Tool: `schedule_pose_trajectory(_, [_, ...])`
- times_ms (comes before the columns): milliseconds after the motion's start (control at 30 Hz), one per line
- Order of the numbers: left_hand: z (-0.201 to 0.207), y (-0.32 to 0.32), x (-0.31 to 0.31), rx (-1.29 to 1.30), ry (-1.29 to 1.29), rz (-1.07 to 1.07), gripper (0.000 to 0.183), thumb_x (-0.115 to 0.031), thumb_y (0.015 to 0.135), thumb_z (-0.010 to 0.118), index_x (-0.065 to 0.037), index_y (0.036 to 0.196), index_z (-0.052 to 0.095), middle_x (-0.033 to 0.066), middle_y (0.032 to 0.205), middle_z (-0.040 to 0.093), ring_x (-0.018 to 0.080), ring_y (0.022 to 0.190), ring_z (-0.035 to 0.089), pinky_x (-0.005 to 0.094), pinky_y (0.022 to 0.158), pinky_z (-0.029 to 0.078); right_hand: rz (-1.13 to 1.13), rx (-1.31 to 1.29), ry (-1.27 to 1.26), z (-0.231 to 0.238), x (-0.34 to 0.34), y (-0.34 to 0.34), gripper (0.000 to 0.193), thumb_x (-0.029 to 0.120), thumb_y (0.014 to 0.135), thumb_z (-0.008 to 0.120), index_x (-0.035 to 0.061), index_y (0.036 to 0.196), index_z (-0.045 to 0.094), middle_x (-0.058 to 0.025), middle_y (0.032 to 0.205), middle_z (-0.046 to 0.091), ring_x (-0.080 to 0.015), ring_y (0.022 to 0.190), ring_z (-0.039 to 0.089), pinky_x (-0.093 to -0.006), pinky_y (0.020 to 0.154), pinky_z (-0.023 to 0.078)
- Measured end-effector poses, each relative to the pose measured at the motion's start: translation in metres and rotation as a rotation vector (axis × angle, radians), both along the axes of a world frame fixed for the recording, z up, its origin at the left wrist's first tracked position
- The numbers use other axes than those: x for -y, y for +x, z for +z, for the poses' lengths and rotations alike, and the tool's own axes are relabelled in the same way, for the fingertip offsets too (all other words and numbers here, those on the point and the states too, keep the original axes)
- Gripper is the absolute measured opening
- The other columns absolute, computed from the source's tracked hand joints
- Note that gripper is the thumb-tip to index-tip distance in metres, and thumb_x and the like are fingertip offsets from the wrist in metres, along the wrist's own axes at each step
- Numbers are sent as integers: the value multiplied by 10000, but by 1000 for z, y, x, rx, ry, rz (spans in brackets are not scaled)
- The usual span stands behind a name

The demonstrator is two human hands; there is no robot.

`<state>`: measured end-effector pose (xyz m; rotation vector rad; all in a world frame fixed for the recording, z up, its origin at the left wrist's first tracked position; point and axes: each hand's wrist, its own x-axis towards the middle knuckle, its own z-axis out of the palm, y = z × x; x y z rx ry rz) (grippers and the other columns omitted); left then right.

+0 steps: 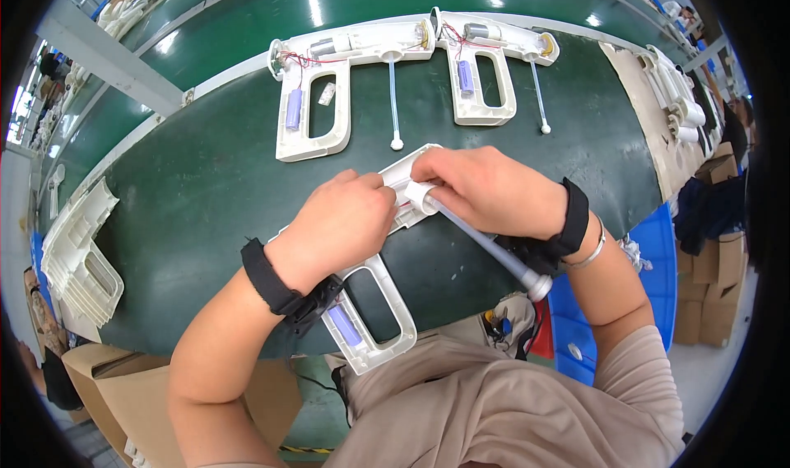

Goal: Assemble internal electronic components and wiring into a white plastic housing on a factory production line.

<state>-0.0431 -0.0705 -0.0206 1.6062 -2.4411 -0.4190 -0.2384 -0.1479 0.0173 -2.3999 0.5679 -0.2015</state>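
Note:
A white plastic housing half (383, 354) with a looped handle lies across the table's near edge, a purple battery cell (346, 326) in its grip. Over its upper body my left hand (341, 221) is closed, fingertips pressed down inside the shell and partly hidden. My right hand (498, 190) pinches at a white plastic collar (418, 195) at the far end of the housing; the fingertips are partly covered. From that collar a translucent tube (485, 244) slants down to the right, ending in a white cap near my right wrist. Wires and parts beneath my hands are mostly hidden.
Two similar housing halves (314, 151) (485, 120) with motors, red wires, batteries and thin tubes lie along the far edge. Stacked empty shells (78, 262) stand at left, more white parts (679, 97) at right. A blue bin (662, 279) and cardboard box (123, 386) sit below the table (197, 213).

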Motion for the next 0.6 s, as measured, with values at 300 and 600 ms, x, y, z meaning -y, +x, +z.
schedule_pose_trajectory(300, [-3, -2, 7, 21, -29, 25, 164, -116, 715, 594, 0, 600, 609, 145, 686, 601, 337, 671, 599, 419, 620, 496, 217, 210, -788, -39, -27, -10, 245, 96, 754, 576, -23, 965, 610, -148, 1038, 626, -260, 965, 630, -322, 760, 531])
schedule_pose_trajectory(600, [-7, -1, 5, 17, -48, 27, 157, -123, 720, 590, -9, 620, 627, 143, 700, 611, 332, 680, 602, 419, 632, 498, 148, 61, -702, -40, -33, -8, 292, 80, 749, 580, 18, 1030, 629, -153, 1148, 614, -254, 1019, 630, -336, 758, 546])
